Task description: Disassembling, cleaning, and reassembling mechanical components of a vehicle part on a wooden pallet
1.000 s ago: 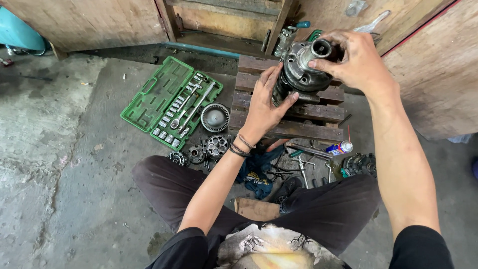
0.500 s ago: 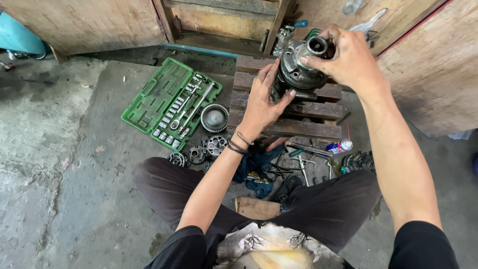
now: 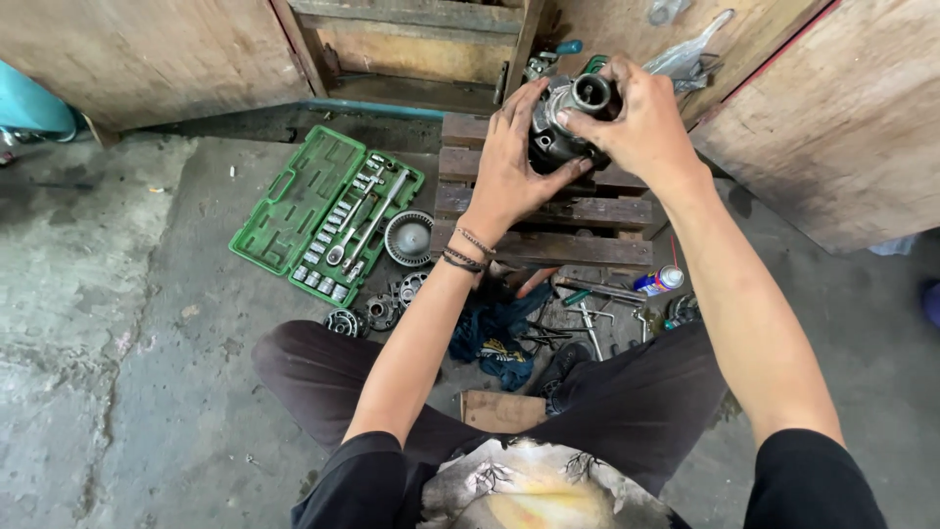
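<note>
left hand [image 3: 511, 168] and right hand [image 3: 641, 122] both gripping grey metal motor housing [image 3: 560, 127], above wooden pallet [image 3: 548, 211], green socket set [image 3: 328, 213] open on floor

Green socket case [image 3: 323, 211], grey metal housing [image 3: 563, 127], blue rag [image 3: 494, 333] — black trousers [image 3: 627, 411], brown wooden pallet [image 3: 568, 211].
</note>
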